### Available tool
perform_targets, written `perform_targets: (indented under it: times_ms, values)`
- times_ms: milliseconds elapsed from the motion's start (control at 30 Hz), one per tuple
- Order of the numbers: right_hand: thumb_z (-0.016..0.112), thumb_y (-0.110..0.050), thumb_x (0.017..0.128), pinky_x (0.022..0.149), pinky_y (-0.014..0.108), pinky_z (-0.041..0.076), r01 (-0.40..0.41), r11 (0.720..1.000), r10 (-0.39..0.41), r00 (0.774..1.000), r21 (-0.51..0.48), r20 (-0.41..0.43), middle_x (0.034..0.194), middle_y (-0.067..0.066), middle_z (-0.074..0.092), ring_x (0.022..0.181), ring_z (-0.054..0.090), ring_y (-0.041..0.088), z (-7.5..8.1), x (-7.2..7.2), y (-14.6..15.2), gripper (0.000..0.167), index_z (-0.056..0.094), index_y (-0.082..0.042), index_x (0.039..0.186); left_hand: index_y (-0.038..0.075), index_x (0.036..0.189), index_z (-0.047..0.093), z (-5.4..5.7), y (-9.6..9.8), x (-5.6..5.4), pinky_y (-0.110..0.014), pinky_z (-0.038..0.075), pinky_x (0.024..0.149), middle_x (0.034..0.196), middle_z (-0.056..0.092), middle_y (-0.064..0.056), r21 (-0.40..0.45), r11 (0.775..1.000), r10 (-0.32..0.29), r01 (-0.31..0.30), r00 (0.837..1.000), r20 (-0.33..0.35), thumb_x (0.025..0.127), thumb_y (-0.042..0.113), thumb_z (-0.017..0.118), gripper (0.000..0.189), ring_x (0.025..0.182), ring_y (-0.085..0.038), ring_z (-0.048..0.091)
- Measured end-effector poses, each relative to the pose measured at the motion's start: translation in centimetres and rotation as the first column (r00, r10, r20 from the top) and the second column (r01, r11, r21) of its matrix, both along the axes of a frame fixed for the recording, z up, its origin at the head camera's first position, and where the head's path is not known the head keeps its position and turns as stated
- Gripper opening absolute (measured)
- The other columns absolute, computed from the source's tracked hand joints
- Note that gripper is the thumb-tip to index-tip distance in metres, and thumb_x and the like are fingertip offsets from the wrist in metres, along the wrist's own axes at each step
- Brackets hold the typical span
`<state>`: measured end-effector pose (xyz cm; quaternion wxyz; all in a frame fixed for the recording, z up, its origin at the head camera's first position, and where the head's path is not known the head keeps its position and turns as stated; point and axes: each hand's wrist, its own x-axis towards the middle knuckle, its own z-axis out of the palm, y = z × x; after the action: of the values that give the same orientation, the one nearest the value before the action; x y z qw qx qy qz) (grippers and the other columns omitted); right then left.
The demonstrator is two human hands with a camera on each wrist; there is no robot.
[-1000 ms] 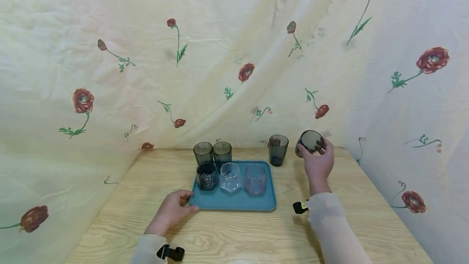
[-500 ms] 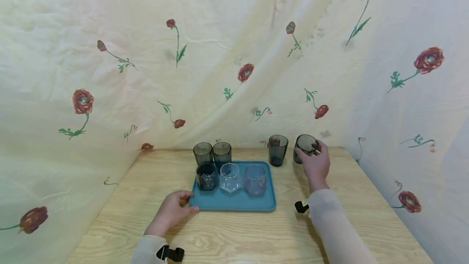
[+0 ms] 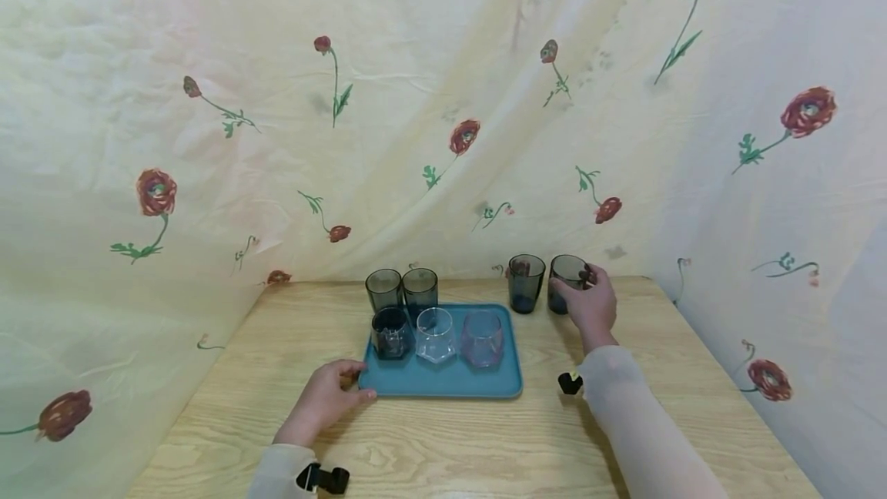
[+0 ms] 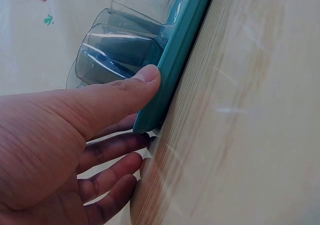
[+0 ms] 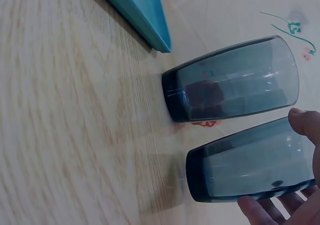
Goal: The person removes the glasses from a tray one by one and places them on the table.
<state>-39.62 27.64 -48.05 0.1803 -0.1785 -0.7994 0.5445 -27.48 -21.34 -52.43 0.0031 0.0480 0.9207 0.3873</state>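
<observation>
A booth-like setting: flowered cloth (image 3: 388,152) on three sides of a wooden table (image 3: 457,445).

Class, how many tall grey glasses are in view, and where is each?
4: the first glass and second glass together behind the short dark glass; the third glass right of the tray; the fourth glass in the right hand. No others show.

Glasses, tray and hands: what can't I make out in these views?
Lower ends of the left pair of tall glasses: head view, masked by the dark short glass and the clear glass.
Much of the rim of the held glass: right wrist view, hidden by the right hand at the picture's edge.
Far end of the tray: left wrist view, cut off by the top edge.
</observation>
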Motion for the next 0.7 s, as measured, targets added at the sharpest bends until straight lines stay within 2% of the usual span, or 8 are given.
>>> perform_targets:
  times_ms: [433, 700]
  values:
    - [0.084, -0.057, 0.085, 0.111, 0.056, 0.045, -0.057, 0.998, 0.057, 0.998, 0.033, 0.007, 0.16, 0.014, 0.045, 0.141, 0.047, 0.039, -0.65, -0.2, -0.26, 0.104, 0.032, -0.018, 0.165, 0.015, 0.127, 0.075, -0.24, -0.11, -0.19, -0.051, 0.057, 0.096, 0.128, 0.07, -0.006, 0.007, 1.0, -0.004, 0.004, 1.0, 0.001, 0.084, 0.03, 0.091, 0.048, 0.116, -0.028, 0.067]
    - [0.082, -0.058, 0.086, 0.111, 0.056, 0.045, -0.064, 0.998, 0.064, 0.998, 0.023, 0.006, 0.162, 0.015, 0.041, 0.144, 0.042, 0.04, -0.93, -0.06, -0.63, 0.105, 0.027, -0.019, 0.167, 0.015, 0.127, 0.075, -0.26, -0.19, -0.21, -0.05, 0.057, 0.095, 0.127, 0.071, -0.006, 0.016, 1.0, -0.004, 0.004, 1.0, -0.009, 0.084, 0.03, 0.091, 0.048, 0.115, -0.028, 0.067]
